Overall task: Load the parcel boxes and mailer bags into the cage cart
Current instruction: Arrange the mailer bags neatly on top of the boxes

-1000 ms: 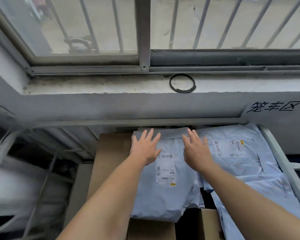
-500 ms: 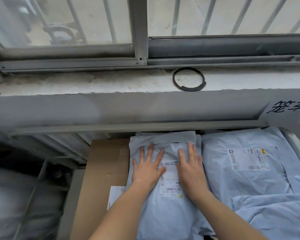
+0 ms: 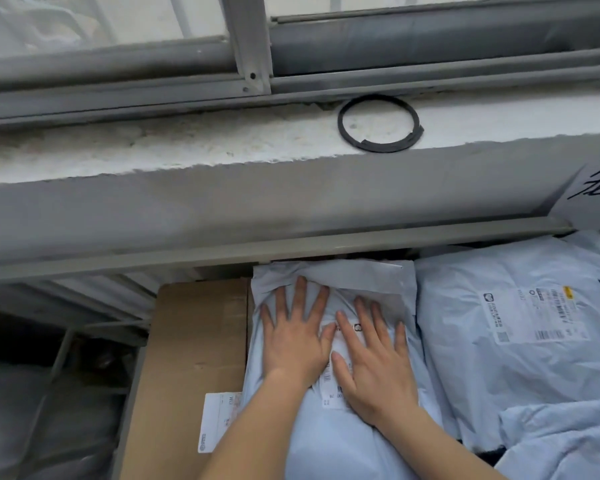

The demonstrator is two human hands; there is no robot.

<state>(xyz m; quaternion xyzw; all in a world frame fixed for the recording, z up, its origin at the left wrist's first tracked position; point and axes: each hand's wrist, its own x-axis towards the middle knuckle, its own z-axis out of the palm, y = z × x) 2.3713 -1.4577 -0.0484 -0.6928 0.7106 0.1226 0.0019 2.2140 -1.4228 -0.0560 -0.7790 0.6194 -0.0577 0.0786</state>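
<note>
Item: mailer bag (image 3: 329, 441), pressed flat under your left hand (image 3: 293, 336) and right hand (image 3: 373, 367), fingers straight. Risk: push unevenly and it may slide off the parcel box (image 3: 191, 358).

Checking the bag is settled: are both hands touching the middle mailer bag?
Touching. The head view shows the left hand and right hand lying flat, fingers spread, directly on the middle mailer bag, with no gap visible.

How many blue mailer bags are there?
3: middle bag under left hand and right hand, labelled bag to its right, crumpled bag at bottom right. Others may be hidden.
</note>
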